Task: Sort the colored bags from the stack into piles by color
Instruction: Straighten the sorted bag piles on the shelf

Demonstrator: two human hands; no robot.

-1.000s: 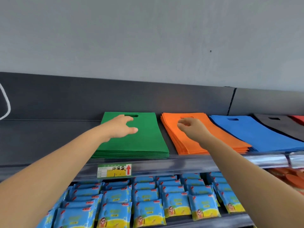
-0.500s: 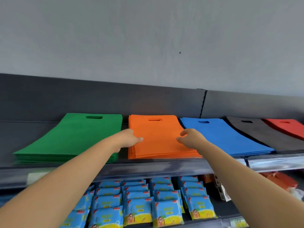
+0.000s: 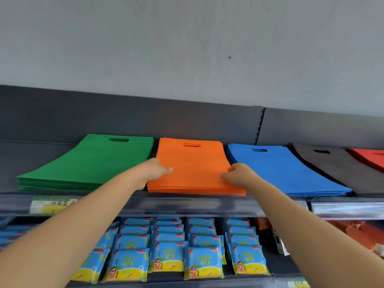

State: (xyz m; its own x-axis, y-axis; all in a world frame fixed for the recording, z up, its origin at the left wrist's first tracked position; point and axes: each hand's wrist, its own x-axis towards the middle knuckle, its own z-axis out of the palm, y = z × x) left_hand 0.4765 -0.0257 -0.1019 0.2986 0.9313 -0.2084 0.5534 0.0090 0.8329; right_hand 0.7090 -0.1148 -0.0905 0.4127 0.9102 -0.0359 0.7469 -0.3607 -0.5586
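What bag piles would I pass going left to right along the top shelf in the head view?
green fabric bag pile, orange fabric bag pile, blue fabric bag pile, dark grey fabric bag pile, red fabric bag pile

On the upper shelf [image 3: 187,204] five piles lay side by side: first pile [image 3: 89,163] at the left, then second pile [image 3: 193,163], third pile [image 3: 280,169], fourth pile [image 3: 336,169], and fifth pile [image 3: 369,159] at the right. The left hand [image 3: 154,170] held the second pile's left edge, the right hand [image 3: 239,175] its right edge. Packets [image 3: 166,246] lay in rows on the lower shelf [image 3: 228,282] beneath.
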